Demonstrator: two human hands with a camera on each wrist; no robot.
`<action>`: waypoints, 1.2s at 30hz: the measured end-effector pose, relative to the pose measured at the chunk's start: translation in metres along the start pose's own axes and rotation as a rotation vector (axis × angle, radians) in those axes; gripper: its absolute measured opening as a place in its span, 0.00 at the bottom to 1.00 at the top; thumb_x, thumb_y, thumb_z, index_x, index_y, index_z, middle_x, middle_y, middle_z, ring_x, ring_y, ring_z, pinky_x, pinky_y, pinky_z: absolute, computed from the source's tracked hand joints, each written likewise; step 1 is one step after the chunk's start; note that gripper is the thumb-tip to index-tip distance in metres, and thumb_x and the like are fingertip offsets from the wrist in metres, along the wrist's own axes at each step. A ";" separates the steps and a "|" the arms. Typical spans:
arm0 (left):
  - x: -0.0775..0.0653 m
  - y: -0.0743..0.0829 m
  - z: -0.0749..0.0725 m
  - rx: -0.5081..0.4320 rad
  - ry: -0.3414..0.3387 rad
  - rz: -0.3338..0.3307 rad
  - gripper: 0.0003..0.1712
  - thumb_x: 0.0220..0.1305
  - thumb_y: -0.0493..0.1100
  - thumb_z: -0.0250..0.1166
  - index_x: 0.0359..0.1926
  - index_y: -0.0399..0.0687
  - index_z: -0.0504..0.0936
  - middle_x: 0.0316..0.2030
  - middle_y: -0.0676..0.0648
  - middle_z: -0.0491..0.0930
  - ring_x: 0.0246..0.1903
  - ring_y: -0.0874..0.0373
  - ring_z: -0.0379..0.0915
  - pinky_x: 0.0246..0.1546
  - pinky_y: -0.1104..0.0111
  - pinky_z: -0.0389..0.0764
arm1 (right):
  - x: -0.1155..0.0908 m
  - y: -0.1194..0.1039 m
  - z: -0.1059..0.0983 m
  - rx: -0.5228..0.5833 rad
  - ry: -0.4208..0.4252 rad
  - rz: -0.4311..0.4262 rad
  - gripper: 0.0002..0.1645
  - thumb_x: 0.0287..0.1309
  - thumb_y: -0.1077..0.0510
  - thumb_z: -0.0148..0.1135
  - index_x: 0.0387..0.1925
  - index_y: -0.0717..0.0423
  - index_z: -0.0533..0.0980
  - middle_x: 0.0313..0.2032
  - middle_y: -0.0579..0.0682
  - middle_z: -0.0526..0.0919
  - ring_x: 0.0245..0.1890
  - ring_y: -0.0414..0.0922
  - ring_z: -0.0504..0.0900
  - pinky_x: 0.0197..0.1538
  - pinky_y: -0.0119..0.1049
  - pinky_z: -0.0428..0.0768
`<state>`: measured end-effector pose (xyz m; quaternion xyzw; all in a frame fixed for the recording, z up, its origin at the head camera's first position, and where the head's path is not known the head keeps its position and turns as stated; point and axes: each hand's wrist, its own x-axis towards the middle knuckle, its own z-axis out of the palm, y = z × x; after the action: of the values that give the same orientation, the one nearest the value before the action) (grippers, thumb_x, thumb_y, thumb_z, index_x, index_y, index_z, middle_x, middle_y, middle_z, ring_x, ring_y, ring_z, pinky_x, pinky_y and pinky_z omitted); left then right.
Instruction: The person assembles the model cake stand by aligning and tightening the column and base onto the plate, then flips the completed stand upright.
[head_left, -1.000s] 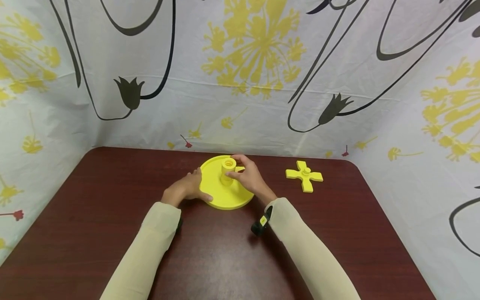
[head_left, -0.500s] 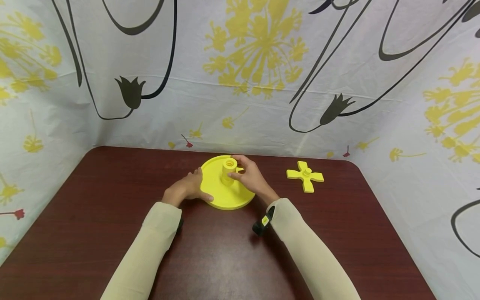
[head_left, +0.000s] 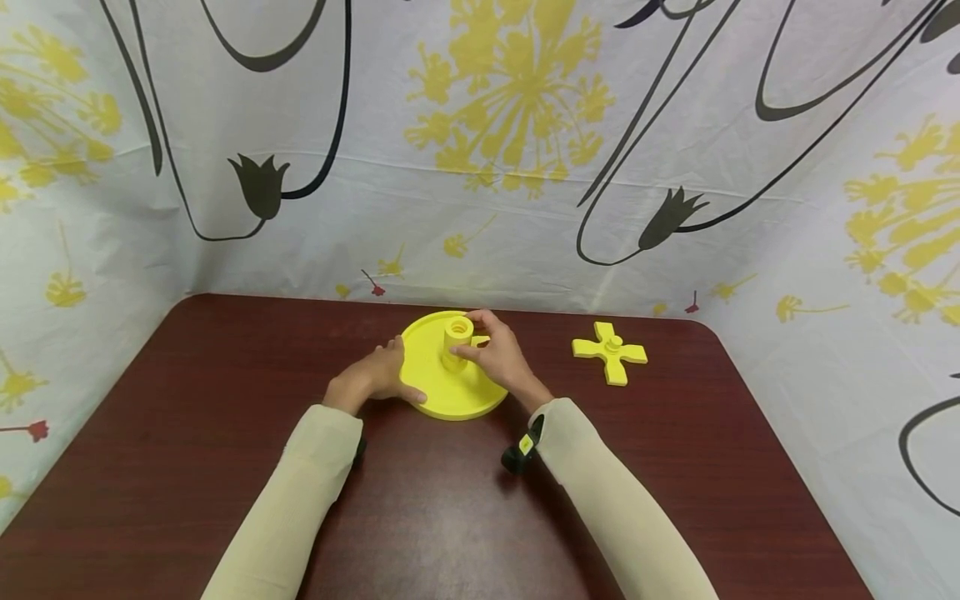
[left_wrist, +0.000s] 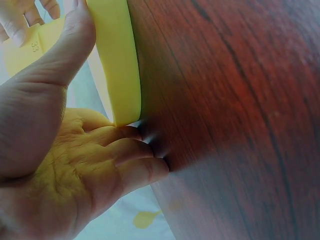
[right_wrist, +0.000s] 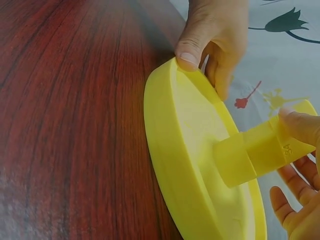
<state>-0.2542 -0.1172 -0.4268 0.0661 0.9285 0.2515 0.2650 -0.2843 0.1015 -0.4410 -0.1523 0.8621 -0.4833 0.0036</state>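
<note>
Head view: left hand (head_left: 377, 373), spread, touches yellow dish (head_left: 452, 397); right hand (head_left: 504, 354) pinches its upright tube (head_left: 456, 337).

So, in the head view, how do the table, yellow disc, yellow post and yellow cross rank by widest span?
Largest to smallest:
table
yellow disc
yellow cross
yellow post

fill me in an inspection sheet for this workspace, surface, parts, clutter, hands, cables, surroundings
surface: dark red-brown wood-grain table
job's things: yellow disc lying on it, raised rim; yellow post upright near the disc's middle; yellow cross-shaped piece apart, to the right
clutter: nothing seen
left hand: grips the disc's edge, thumb on the rim
right hand: holds the post between thumb and fingers; black device at the wrist
cables: nothing seen
surroundings: white cloth with flower prints, behind and at both sides
</note>
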 end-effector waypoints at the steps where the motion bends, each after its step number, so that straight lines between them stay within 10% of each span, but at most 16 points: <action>1: 0.000 0.000 0.000 0.000 0.000 0.001 0.68 0.60 0.59 0.71 0.76 0.30 0.32 0.77 0.32 0.36 0.76 0.36 0.33 0.74 0.47 0.48 | 0.000 0.000 0.000 -0.002 0.004 0.000 0.32 0.55 0.59 0.74 0.60 0.56 0.73 0.54 0.54 0.80 0.55 0.51 0.78 0.55 0.46 0.80; 36: 0.001 -0.001 -0.001 -0.017 -0.010 0.014 0.69 0.59 0.59 0.71 0.76 0.30 0.31 0.77 0.31 0.35 0.76 0.35 0.32 0.74 0.46 0.47 | 0.001 -0.005 -0.012 -0.011 -0.103 -0.069 0.33 0.60 0.63 0.69 0.66 0.59 0.70 0.59 0.56 0.78 0.60 0.52 0.76 0.57 0.48 0.79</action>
<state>-0.2556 -0.1178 -0.4272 0.0716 0.9246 0.2607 0.2683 -0.2860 0.1092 -0.4302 -0.2069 0.8577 -0.4697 0.0304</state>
